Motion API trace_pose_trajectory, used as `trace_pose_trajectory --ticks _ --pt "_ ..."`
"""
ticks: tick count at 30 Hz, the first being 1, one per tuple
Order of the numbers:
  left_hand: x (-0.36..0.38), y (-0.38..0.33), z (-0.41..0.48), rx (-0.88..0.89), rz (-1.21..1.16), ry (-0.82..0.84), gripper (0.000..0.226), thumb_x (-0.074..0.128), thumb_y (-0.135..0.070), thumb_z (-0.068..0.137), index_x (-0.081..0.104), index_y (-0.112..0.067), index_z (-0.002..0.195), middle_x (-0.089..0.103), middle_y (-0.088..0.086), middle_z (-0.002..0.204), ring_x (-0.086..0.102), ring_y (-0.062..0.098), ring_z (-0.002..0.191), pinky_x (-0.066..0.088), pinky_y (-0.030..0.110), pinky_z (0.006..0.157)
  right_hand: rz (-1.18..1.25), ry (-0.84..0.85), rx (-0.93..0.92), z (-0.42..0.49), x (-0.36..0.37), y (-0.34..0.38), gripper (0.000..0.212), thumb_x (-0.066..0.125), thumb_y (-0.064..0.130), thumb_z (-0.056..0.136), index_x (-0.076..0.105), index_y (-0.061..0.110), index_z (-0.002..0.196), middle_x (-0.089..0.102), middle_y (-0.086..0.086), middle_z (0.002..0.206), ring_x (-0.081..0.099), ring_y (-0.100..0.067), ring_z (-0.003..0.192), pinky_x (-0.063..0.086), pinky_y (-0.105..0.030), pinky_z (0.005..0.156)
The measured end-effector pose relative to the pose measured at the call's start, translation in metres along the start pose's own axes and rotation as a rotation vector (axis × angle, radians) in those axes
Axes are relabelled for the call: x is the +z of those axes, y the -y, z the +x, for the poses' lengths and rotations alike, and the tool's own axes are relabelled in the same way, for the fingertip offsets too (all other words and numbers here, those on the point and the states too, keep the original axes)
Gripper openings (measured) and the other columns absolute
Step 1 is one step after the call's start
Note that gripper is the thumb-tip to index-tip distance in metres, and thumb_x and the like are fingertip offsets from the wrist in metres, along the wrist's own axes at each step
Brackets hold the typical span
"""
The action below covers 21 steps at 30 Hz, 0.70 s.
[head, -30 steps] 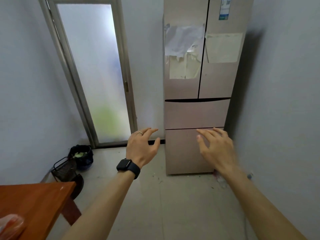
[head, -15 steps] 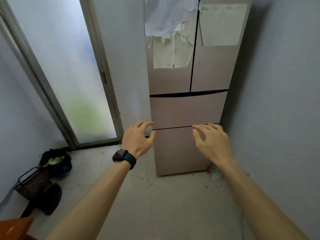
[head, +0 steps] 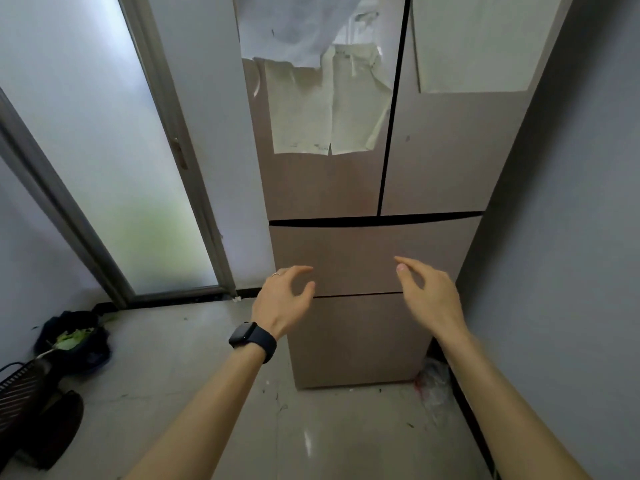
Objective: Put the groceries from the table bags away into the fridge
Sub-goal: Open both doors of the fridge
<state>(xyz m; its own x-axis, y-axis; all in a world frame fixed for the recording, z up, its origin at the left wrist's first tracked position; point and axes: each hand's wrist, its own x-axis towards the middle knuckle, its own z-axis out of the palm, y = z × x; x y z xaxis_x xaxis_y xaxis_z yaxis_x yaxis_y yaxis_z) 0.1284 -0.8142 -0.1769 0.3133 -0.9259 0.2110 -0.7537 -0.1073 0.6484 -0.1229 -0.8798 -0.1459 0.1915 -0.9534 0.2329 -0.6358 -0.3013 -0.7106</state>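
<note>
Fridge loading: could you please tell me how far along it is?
Done: nothing visible; the fridge has both doors and both drawers closed. In hand: the left hand and right hand, open and empty, hover before the middle drawer. Left: opening it and loading groceries, none in view.

The fridge is showing a dusty pink-brown front crossed by thin black seams. White paper and pale yellow-green sheets are covering its upper part. A black watch is wrapping one wrist. The glass door is glowing frosted white with a green smear, inside a grey frame. The floor is shining pale grey with dark specks. A black bag is showing green leaves.
</note>
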Motion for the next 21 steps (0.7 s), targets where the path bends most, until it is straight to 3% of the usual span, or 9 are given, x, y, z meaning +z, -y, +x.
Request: trace_pose_trajectory --ticks 5,9,14,21 --pt "0.042 -0.01 0.071 -0.165 -0.39 0.071 0.032 0.062 -0.036 0.096 0.062 -0.032 0.127 0.062 -0.008 0.128 0.056 0.013 0.119 0.046 0.034 0.101 0.368 0.056 0.231 0.072 0.023 -0.021 0.037 0.043 0.039 0.105 0.058 0.028 0.137 0.058 0.011 0.135 0.05 -0.009 0.127 0.036 -0.027 0.1" --pt "0.076 -0.025 0.131 -0.383 -0.825 0.118 0.029 0.064 -0.035 0.095 0.061 -0.033 0.124 0.062 -0.006 0.13 0.06 0.016 0.116 0.047 0.037 0.096 0.891 0.075 0.539 0.134 0.052 -0.043 0.045 0.043 0.043 0.105 0.05 0.02 0.143 0.058 -0.004 0.139 0.055 -0.023 0.125 0.045 -0.04 0.102" --pt "0.122 -0.044 0.202 -0.643 -1.329 0.143 0.061 0.07 -0.041 0.09 0.047 -0.024 0.144 0.051 0.004 0.143 0.052 0.024 0.128 0.042 0.044 0.109 1.417 -0.025 0.809 0.21 0.076 -0.057 0.063 0.057 0.049 0.096 0.044 0.014 0.147 0.056 -0.014 0.138 0.054 -0.033 0.126 0.043 -0.046 0.108" --pt "0.162 -0.055 0.27 -0.75 -1.692 0.024 0.086 0.082 -0.041 0.078 0.04 -0.017 0.149 0.041 0.01 0.151 0.043 0.024 0.137 0.042 0.037 0.109 1.741 -0.171 0.878 0.291 0.09 -0.06 0.104 0.078 0.052 0.077 0.023 0.015 0.157 0.035 -0.018 0.154 0.038 -0.033 0.141 0.034 -0.048 0.117"
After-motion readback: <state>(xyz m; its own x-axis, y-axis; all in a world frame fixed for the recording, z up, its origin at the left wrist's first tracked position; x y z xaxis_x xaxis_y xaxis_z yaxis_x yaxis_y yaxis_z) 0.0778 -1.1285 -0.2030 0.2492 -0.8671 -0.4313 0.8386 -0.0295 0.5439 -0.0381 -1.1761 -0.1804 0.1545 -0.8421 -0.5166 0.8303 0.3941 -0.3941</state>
